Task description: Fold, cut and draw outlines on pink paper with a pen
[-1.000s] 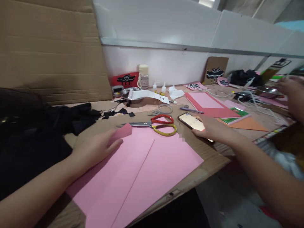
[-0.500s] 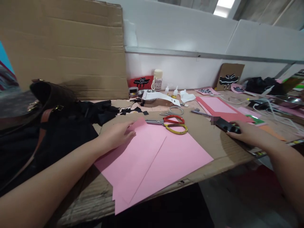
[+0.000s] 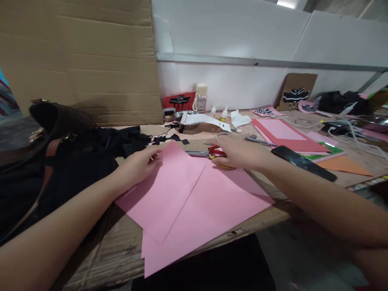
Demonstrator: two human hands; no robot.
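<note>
My left hand (image 3: pixel 140 165) has its thumb and fingers closed at the upper left edge of a pink paper sheet (image 3: pixel 178 190). A larger pink sheet (image 3: pixel 218 202) lies partly under that one, reaching past the table's front edge. My right hand (image 3: pixel 235 152) closes round the red and yellow handles of a pair of scissors (image 3: pixel 197 153). Their metal blades point left across the top of the paper, and the yellow handle is mostly covered by the hand. Beyond the right forearm a black phone (image 3: pixel 303 162) rests flat on the table.
Black cloth (image 3: pixel 121 141) and a brown bag (image 3: pixel 57 121) crowd the left side. Behind are a metal bowl (image 3: pixel 184 128), a glue bottle (image 3: pixel 224 114) and a cream-lidded drinking bottle (image 3: pixel 201 98). Red paper (image 3: pixel 309 144), a pen (image 3: pixel 259 141) and white cables (image 3: pixel 353 135) lie right.
My right hand has let go of the phone, leaving it on the table, and moved left onto the scissors' handles. My left hand stays at the paper's edge.
</note>
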